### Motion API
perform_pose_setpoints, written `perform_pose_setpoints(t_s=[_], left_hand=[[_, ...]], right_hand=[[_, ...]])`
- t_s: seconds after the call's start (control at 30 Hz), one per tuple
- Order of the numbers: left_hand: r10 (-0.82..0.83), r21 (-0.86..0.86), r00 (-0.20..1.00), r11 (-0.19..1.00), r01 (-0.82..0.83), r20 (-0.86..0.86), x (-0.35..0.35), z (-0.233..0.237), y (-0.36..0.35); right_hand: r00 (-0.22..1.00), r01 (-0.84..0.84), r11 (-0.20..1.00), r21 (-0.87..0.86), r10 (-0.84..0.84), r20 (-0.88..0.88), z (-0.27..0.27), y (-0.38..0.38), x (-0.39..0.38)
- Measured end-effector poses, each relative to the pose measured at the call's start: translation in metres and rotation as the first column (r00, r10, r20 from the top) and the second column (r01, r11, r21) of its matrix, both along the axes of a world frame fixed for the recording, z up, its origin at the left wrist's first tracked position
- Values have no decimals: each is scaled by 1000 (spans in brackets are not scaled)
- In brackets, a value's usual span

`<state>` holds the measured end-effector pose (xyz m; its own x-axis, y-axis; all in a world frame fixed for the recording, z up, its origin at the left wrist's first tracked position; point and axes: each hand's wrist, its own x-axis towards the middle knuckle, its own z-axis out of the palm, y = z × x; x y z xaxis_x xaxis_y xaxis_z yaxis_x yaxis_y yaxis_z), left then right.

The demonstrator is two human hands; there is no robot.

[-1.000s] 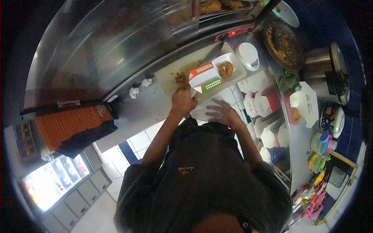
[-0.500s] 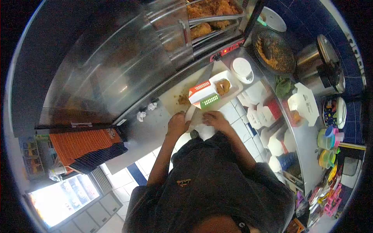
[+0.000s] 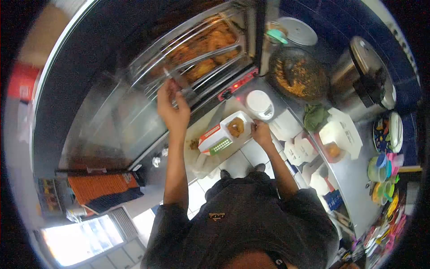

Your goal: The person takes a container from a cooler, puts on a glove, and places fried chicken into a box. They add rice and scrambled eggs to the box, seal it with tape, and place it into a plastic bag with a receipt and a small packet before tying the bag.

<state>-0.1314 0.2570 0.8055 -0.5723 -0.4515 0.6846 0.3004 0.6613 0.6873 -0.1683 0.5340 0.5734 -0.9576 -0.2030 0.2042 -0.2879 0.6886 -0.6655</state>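
My left hand (image 3: 174, 110) is raised to the glass sliding door (image 3: 121, 107) of the food warmer, its fingers closed on the door's handle edge. Behind the door opening lie trays of fried chicken (image 3: 201, 47). My right hand (image 3: 260, 132) is closed at the right rim of a paper food box (image 3: 215, 138), printed red, white and green. Inside the box's open end sits a brown fried piece (image 3: 235, 127). The box rests on a pale cutting board (image 3: 190, 134), with a knife (image 3: 218, 117) behind it.
To the right stand a white round-topped device (image 3: 260, 104), a stone mortar (image 3: 298, 74) with brown crumbs, a steel pot (image 3: 358, 85), green leaves (image 3: 316, 117) and an open white box (image 3: 342, 134). Folded cartons (image 3: 300, 150) sit below the counter edge. Crumpled tissue (image 3: 156, 161) lies left.
Both hands have left the crumpled white wrap at the counter's front edge. My left hand has risen to the glass door, now slid further left; my right hand has moved to the box.
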Motion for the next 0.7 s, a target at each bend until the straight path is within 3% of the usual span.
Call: perform_pose_setpoints(t_s=[0.07,0.13,0.2,0.3,0.4,0.53,0.6,0.7], left_hand=[[-50,-7,999,999,50,18,-14,5,22],[-83,-13,996,996,84,9,-37,5,40],[-201,91,979,976,200,11,-66,-5,55],[-277,44,960,960,275,37,-99,5,85],[-281,27,955,960,280,92,-132,1,109],[-453,34,891,890,454,-23,-174,-7,134],[-431,144,902,895,423,28,-185,-6,153],[-163,-209,984,962,176,77,-204,-11,168]], right_hand=[[995,-24,991,-132,37,96,18,25,13],[985,-38,996,-80,50,166,40,58,26],[950,104,952,-288,-9,311,28,94,40],[897,255,923,-287,-115,426,75,139,70],[853,394,862,-319,-214,476,61,187,102],[808,553,788,-270,-427,407,37,228,164],[741,655,699,-286,-521,424,60,236,192],[573,818,416,-397,-532,624,62,247,230]])
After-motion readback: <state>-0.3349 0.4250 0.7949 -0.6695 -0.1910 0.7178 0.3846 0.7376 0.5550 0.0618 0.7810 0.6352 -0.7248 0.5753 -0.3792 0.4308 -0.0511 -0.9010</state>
